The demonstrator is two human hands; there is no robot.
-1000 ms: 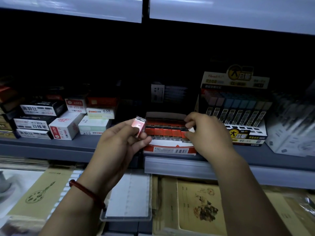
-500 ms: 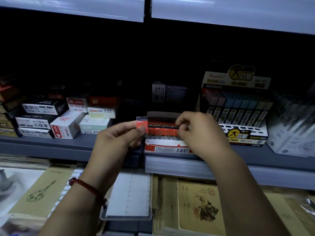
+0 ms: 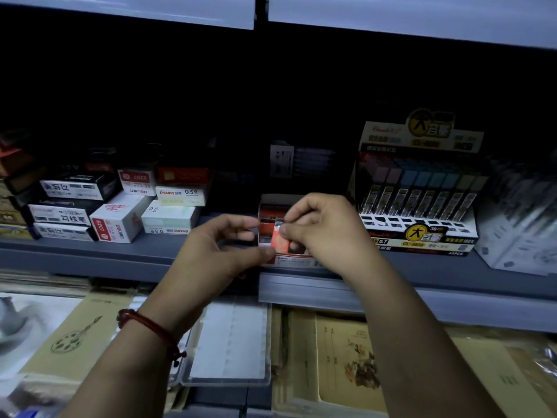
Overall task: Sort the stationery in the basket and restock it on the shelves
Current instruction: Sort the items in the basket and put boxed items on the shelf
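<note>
Most of the upper frame is swallowed by shadow, so the back of the shelf (image 3: 90,254) can't be made out at all. The far right is smeared, and a pale carton (image 3: 524,224) there gets cut off by the edge.

The small red packet (image 3: 280,241) is held up at frame centre, just in front of the open display box (image 3: 289,262) parked at the shelf's front edge. Its top is pinched by the right hand (image 3: 325,233) between thumb and forefinger. Its lower left corner is gripped by the left hand (image 3: 217,251), thumb underneath. The packet is orange-red with a glossy wrap and a pale strip up top, but the print is too blurry to be read.

Much of the box is covered by both hands. A row of red packs can be seen inside, probably the same kind.

A lead-refill display (image 3: 419,200) is seen right of the box, and white boxes (image 3: 120,221) are stacked at frame left. Lower down, notebooks (image 3: 346,357) and a clear plastic case (image 3: 229,342) are partly hidden by the forearms. A red bracelet (image 3: 150,327) is worn on the left wrist.
</note>
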